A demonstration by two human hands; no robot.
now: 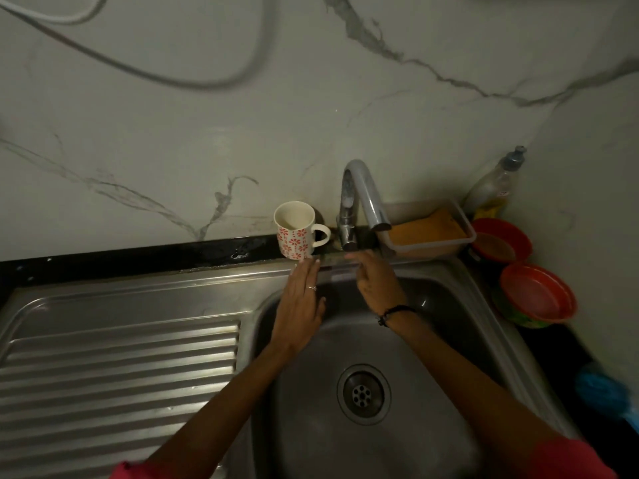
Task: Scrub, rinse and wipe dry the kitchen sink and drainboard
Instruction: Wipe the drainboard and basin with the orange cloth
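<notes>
Head view is showing a steel sink (432, 344) with its drainboard (117, 368) lying to its left. The left hand (302, 299) is resting flat, fingers straight, on the sink's back rim just below a mug (295, 229); the fingertips appear to be touching the mug's base, though dim light is leaving that uncertain. The right hand (375, 283) is reaching over the bowl toward the base of the tap (359, 202), holding nothing; its fingers are blurred, so their curl cannot be told. A tray (446, 247) holding an orange sponge (427, 229) is sitting right of the tap, with a soap bottle (496, 186) and two red bowls (537, 295) beyond.
</notes>
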